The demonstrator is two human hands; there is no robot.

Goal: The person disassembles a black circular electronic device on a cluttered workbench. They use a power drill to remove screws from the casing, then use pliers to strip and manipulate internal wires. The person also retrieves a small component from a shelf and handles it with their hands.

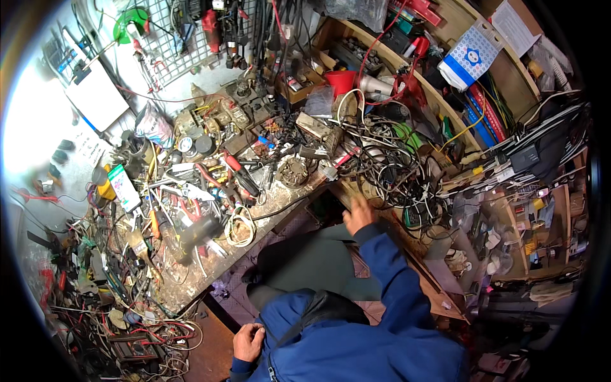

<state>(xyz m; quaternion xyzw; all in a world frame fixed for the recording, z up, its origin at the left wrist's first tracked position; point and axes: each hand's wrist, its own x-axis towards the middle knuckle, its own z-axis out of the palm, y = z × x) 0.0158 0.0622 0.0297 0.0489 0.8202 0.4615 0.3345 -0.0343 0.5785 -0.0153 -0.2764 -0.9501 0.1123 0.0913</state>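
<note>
My right hand (358, 215) reaches to the corner of the cluttered workbench, beside the tangle of cables. Its fingers are apart and slightly blurred, with nothing seen in them. Low at my left side, my left hand (248, 342) rests beside my blue jacket (356, 344). Its fingers are curled in, and nothing shows between them. Left of my right hand, on the bench, lie a round dirty metal part (292, 172), red-and-black pliers (241, 172) and a coil of white cable (240, 228). A heap of black and white cables (388, 162) is piled beyond my right hand.
The workbench (267, 224) is crowded with tools, a brush (139, 247) and a phone with a lit screen (123, 188). Wooden shelves with a red funnel (341, 81) stand at the back right. A wire grid (184, 38) with hanging tools covers the wall.
</note>
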